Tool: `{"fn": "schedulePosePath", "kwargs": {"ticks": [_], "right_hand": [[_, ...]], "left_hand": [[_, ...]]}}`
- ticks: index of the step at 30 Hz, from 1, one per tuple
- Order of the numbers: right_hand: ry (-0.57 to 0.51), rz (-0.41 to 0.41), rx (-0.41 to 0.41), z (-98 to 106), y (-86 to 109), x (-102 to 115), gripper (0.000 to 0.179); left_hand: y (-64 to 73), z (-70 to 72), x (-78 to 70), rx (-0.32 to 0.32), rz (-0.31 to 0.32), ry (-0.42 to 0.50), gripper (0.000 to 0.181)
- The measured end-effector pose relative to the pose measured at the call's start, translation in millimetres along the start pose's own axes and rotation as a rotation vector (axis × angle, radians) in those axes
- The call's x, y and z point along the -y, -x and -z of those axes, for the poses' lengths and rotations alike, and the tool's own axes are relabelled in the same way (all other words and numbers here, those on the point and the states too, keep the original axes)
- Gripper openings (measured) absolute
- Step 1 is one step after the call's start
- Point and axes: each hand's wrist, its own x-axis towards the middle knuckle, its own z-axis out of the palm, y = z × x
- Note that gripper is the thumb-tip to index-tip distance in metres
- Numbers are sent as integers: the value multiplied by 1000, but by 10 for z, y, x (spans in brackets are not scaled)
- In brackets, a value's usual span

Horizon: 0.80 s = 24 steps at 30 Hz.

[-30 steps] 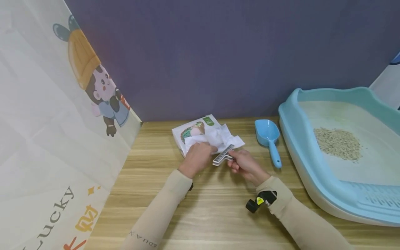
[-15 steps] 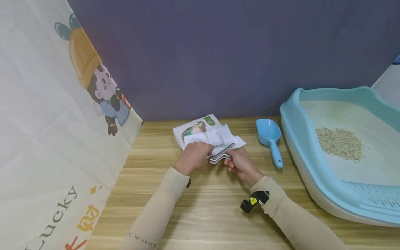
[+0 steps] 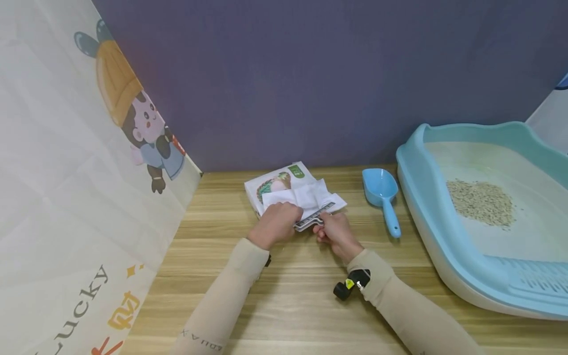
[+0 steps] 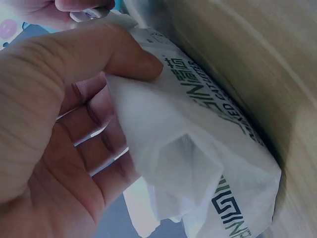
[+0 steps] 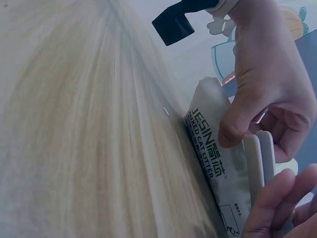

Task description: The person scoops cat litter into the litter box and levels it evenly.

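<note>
A white cat litter bag (image 3: 276, 183) lies on the wooden table, its top folded over toward the person. My left hand (image 3: 277, 222) pinches the folded edge, thumb on the lettered side and fingers behind, as the left wrist view shows on the bag (image 4: 198, 109). A bag-sealing clip (image 3: 314, 217) with a dark striped strip is held by my right hand (image 3: 338, 232). In the right wrist view the clip (image 5: 255, 161) has its two bars a little apart, right at the bag's edge beside the left thumb. Part of the fold is hidden behind the left hand.
A blue scoop (image 3: 382, 190) lies right of the bag. Farther right stands a large blue-and-white litter tray (image 3: 443, 236) with a heap of litter pellets (image 3: 481, 203) inside. A dark wall panel (image 3: 288, 84) rises behind the table (image 3: 288, 305), and a printed white sheet (image 3: 53, 172) at left.
My right hand has moved left with the clip, which now lies over the bag's folded edge, next to the left hand. The left hand shifted slightly left early on, keeping hold of the bag.
</note>
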Motion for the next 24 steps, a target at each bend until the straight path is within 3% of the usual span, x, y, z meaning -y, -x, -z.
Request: {"fn": "schedulePosePath", "kwargs": {"ticks": [11, 18, 24], "right_hand": [[-23, -2, -60, -60, -61, -30, 24], [-63, 10, -85, -102, -99, -58, 23], [-30, 14, -78, -75, -134, -80, 22]], "left_hand": [[11, -51, -10, -41, -22, -11, 40], [8, -63, -22, -68, -38, -36, 38], [10, -66, -25, -76, -52, -32, 37]]}}
